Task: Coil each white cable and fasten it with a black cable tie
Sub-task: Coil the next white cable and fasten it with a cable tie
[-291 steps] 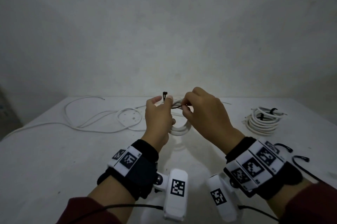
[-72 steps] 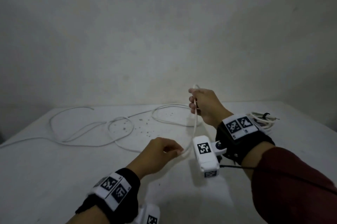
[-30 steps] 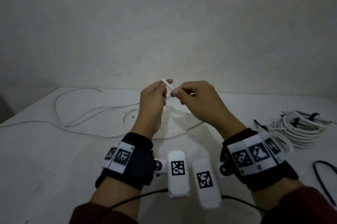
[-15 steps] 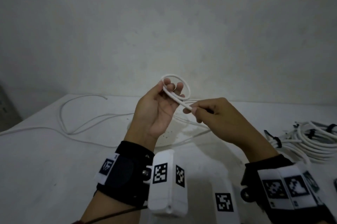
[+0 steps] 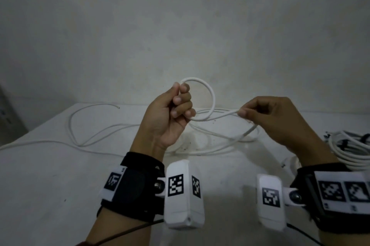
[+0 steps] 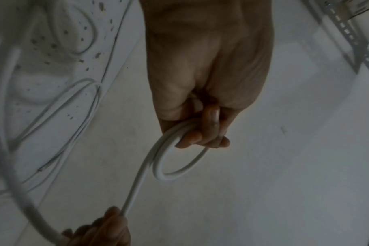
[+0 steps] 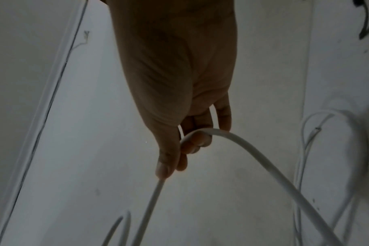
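White table [image 5: 50,175] carries loose cable; above it, the left hand [image 5: 168,113] grips a small loop of white cable [image 5: 213,95], the right hand [image 5: 280,119] pinches its run.

Cable [image 5: 212,95] smooth white plastic; table [image 5: 50,175] matt white, speckled; wrist strap [image 5: 132,185] black cloth.
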